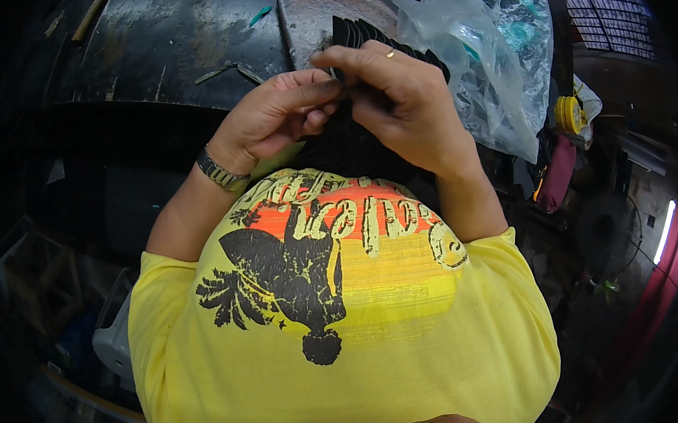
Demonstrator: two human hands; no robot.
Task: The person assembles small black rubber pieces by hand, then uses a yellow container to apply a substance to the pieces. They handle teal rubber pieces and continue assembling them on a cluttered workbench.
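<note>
Thumb and index finger press close together on the bare left hand, tips meeting those of the bare right hand at the near edge of the worn grey slab. Some small thing may sit between the tips; cannot tell what, too hidden. Right hand arches, fingers bent toward the left thumb, its palm side mostly out of sight.

Row of thin, flat black pieces, close-set like fanned cards, stands on the slab's near part, just behind the right hand, which partly covers it. Crumpled clear plastic bag with teal patches lies right of the slab. Scuffed black worktop spreads left of the slab; on it a small teal scrap near the slab, thin dark-green strips a little nearer the person, a narrow brown stick well left.

Metal-link watch on the left wrist, gold-coloured ring on a right finger. Yellow T-shirt with dark silhouette print — nearer the wearer than the slab. Round yellow object hangs well right of the slab — maroon cloth-like item just below it.
</note>
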